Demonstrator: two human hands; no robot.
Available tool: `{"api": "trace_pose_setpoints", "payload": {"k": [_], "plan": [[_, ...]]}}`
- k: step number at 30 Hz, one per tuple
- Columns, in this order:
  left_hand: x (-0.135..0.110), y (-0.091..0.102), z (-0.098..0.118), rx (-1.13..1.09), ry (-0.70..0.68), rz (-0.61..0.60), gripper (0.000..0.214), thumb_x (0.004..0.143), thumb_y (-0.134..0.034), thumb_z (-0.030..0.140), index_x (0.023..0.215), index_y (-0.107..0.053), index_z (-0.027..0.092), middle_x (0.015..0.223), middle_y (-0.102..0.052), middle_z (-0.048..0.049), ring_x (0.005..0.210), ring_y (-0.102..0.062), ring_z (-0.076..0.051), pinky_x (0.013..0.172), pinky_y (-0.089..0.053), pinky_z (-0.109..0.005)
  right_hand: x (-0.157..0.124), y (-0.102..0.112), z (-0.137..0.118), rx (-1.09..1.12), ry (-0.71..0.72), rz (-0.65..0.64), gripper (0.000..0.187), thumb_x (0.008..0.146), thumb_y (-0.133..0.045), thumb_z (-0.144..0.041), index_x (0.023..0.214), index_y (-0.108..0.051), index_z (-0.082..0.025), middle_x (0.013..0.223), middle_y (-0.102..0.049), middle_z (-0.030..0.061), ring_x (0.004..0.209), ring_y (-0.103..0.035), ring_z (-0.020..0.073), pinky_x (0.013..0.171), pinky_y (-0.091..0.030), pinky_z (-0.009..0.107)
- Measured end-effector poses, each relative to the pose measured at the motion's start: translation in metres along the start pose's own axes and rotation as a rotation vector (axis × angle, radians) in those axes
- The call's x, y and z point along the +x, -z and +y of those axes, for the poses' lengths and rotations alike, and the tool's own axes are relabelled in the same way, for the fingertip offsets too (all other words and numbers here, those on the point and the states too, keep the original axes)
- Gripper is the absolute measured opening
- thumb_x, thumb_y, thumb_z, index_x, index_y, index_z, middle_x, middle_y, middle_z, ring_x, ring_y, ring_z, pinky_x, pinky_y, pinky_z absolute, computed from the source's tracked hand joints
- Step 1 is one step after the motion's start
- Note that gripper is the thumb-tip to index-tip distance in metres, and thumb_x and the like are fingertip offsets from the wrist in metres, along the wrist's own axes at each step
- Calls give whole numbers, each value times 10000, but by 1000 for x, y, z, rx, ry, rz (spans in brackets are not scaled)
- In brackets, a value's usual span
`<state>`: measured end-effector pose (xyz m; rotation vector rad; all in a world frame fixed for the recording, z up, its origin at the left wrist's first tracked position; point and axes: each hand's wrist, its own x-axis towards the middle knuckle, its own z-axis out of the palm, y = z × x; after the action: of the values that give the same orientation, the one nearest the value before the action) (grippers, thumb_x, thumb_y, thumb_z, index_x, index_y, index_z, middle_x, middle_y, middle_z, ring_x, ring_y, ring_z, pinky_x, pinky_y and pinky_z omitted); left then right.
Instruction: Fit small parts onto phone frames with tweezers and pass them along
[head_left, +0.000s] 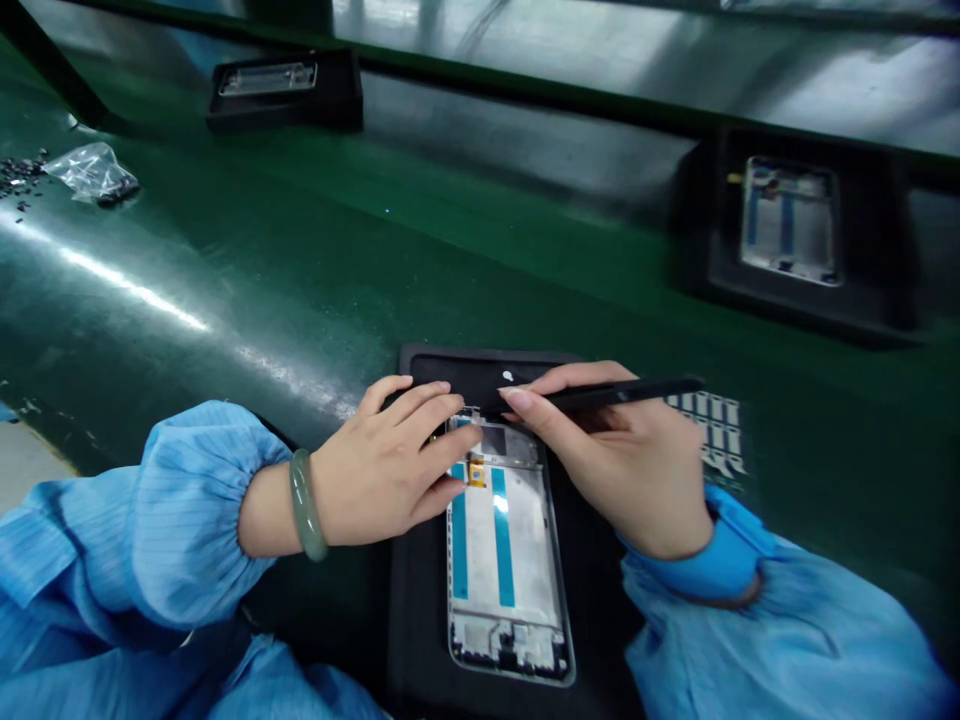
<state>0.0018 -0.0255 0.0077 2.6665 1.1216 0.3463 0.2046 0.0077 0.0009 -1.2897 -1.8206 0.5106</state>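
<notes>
A phone frame (529, 540) with blue-green strips lies in a black foam tray (420, 600) in front of me. My left hand (394, 455) rests on the upper left of the frame, fingers stretched out and slightly apart, holding nothing I can see. Pinched in my right hand (630, 455) are slim black tweezers (630, 392), their tip at the frame's top edge. What the tip touches is too dark to make out. A gold flex connector (477, 472) shows just beside my left fingers.
A sheet of small pale parts (712, 430) lies right of my right hand. Further back are two black trays with phone frames, one tray (285, 112) at left, another tray (877, 240) at right. A clear plastic bag (91, 170) sits far left near scattered black bits (21, 175).
</notes>
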Motion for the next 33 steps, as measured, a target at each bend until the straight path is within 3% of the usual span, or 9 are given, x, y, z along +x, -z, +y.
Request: {"api": "trace_pose_setpoints", "payload": {"k": [15, 33], "plan": [[1, 0, 0, 3, 1, -7, 355, 931, -423, 330, 1236, -504, 165, 1303, -496, -115, 1286, -370, -257, 1057, -247, -473, -1, 3, -2, -99, 214, 12, 85, 788, -708, -206, 816, -628, -210, 779, -671, -27, 680, -651, 127, 606, -531, 212], [1, 2, -1, -2, -14, 2, 426, 917, -428, 341, 1287, -471, 134, 1280, -507, -128, 1262, -387, -264, 1054, -251, -466, -3, 3, -8, -29, 265, -86, 82, 814, -673, -189, 861, -614, -219, 828, -683, -14, 738, -661, 148, 673, -545, 257]]}}
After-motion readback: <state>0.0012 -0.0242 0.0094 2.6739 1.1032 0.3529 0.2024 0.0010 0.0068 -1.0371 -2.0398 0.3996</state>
